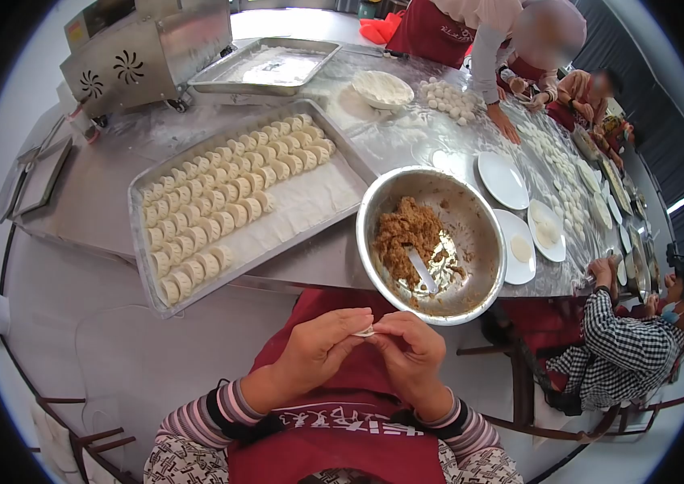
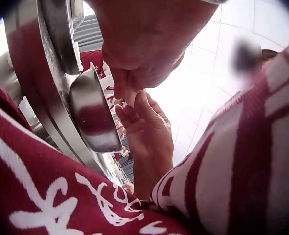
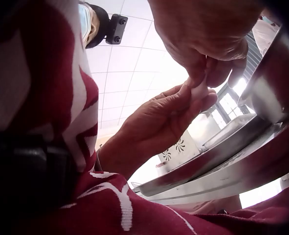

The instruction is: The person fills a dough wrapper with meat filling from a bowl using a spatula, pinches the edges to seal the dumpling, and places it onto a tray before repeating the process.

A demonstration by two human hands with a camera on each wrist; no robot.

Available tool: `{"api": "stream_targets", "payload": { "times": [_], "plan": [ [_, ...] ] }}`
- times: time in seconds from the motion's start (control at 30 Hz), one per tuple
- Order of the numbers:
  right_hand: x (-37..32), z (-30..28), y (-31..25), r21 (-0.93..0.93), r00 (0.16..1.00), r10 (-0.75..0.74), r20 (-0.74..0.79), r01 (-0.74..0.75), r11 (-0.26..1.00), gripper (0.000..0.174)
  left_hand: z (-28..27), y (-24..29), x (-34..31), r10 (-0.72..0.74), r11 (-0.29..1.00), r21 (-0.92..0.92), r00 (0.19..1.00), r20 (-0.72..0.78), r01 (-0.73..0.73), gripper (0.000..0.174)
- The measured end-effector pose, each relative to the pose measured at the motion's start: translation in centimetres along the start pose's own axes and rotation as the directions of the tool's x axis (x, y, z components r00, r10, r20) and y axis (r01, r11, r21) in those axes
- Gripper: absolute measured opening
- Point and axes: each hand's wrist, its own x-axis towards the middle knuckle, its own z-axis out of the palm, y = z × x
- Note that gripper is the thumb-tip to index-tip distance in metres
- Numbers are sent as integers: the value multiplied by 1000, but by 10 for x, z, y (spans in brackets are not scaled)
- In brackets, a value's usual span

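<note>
Both hands meet in front of the apron, just below a steel bowl (image 1: 475,222) in the head view. Between their fingertips is a small pale dumpling (image 1: 364,331), mostly hidden by the fingers. My left hand (image 1: 314,345) pinches one side of it, and my right hand (image 1: 412,352) pinches the other with thumb and forefinger. The right wrist view shows the pale dough (image 3: 199,91) between the fingers from below. Brown filling (image 1: 402,230) lies in the bowl with a flat spatula (image 1: 421,270) in it. Left of the bowl, rows of shaped dumplings (image 1: 229,192) fill much of a metal tray (image 1: 302,202).
White plates (image 1: 503,179) stand right of the bowl, some with round wrappers (image 1: 521,248). Behind are a flour bowl (image 1: 382,89), dough pieces (image 1: 448,101), a floured tray (image 1: 265,68) and a steel machine (image 1: 148,60). Several people work along the table; one in a checked shirt (image 1: 632,347) sits at right.
</note>
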Motion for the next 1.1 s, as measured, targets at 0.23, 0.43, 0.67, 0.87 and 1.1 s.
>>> {"api": "stream_targets", "payload": {
  "times": [0.23, 0.43, 0.67, 0.87, 1.1],
  "plan": [
    [-1, 6, -1, 49, 997, 30, -68, -26, 998, 17, 10, 2, -6, -421, 724, -605, 907, -8, 331, 47],
    [1, 6, 3, 57, 996, 84, 3, -84, 995, 19, 9, 2, -8, -388, 880, -311, 921, -31, 360, 36],
    [5, 4, 2, -150, 989, -148, -22, 143, 978, 22, 4, 7, -1, -68, 996, 50, 994, -83, 72, 38],
    [4, 2, 2, -131, 980, -197, -27, 192, 973, 21, 2, 1, -4, 47, 995, 85, 998, 36, -50, 40],
    [4, 9, -3, -72, 997, 15, -78, -20, 997, 17, 13, -1, -9, -409, 704, -583, 902, 136, 407, 46]
  ]
}}
